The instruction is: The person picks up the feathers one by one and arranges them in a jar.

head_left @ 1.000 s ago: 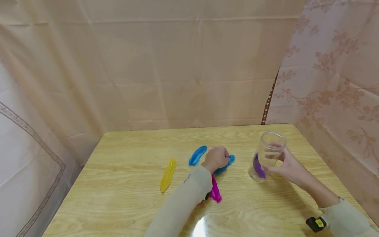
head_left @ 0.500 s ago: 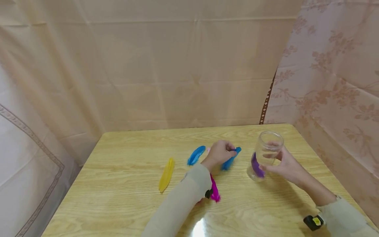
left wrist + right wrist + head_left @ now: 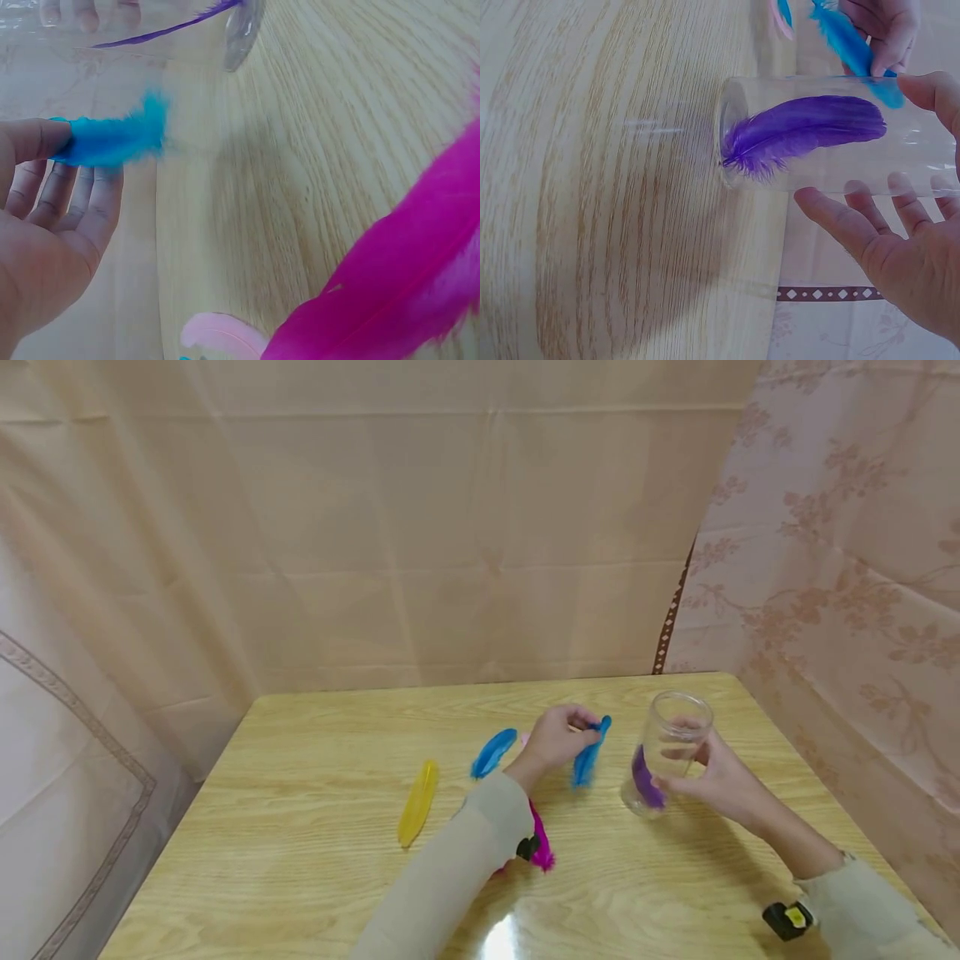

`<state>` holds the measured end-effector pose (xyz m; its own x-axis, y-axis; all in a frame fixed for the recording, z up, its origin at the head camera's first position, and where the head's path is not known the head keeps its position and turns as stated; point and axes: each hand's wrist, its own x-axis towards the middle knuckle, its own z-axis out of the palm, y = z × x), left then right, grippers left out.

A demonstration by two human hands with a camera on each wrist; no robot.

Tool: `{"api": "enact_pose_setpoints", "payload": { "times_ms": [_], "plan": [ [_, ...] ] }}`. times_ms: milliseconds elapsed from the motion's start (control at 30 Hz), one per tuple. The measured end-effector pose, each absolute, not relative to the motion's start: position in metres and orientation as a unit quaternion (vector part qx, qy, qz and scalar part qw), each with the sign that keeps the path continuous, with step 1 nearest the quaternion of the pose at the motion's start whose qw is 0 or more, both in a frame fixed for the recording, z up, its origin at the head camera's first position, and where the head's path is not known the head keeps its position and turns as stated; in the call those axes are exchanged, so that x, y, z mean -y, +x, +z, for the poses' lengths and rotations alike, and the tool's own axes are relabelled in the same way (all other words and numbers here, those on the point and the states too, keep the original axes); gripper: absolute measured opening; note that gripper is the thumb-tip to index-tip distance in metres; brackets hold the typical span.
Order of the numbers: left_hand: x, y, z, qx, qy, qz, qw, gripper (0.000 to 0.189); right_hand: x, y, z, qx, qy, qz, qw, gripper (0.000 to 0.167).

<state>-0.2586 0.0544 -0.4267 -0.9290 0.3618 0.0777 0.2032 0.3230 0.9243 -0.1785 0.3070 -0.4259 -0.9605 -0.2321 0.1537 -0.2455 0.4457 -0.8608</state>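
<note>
My left hand [image 3: 557, 742] pinches a blue feather [image 3: 587, 764] between thumb and fingers, off the table and just left of the glass jar. The left wrist view shows this feather's fluffy end [image 3: 154, 124] pointing away from the thumb. A clear jar [image 3: 678, 727], its mouth upward, stands slightly tilted on the table, with my right hand [image 3: 723, 783] gripping its side. Inside it leans a purple feather [image 3: 810, 129], seen through the wall. Behind the jar in the right wrist view is the left hand [image 3: 889, 26] with the blue feather.
A yellow feather [image 3: 417, 803] and another blue feather [image 3: 495, 753] lie on the wooden table [image 3: 315, 860]. A magenta feather [image 3: 542, 843] is partly under the left forearm. A pale pink feather [image 3: 221, 331] lies near it. Curtains [image 3: 450, 527] hang behind the table.
My left hand has lifted the blue feather from the table and moved it up and slightly right, the feather turning more upright. The right hand still holds the jar.
</note>
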Motion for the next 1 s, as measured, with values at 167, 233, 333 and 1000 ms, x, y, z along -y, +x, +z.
{"api": "enact_pose_setpoints", "payload": {
  "times_ms": [167, 233, 333, 1000],
  "plan": [
    [-0.056, -0.258, -0.425, -0.805, 0.164, 0.566, 0.07, 0.012, -0.307, -0.177, -0.426, 0.848, 0.14, 0.511, 0.003, 0.086],
    [-0.057, -0.257, -0.425, -0.803, 0.163, 0.568, 0.071, 0.013, -0.308, -0.177, -0.427, 0.847, 0.141, 0.512, 0.002, 0.086],
    [-0.056, -0.257, -0.425, -0.799, 0.167, 0.573, 0.073, 0.016, -0.307, -0.177, -0.429, 0.847, 0.147, 0.511, 0.006, 0.086],
    [-0.067, -0.251, -0.405, -0.763, 0.2, 0.609, 0.081, 0.017, -0.307, -0.18, -0.428, 0.849, 0.156, 0.504, 0.014, 0.085]
  ]
}}
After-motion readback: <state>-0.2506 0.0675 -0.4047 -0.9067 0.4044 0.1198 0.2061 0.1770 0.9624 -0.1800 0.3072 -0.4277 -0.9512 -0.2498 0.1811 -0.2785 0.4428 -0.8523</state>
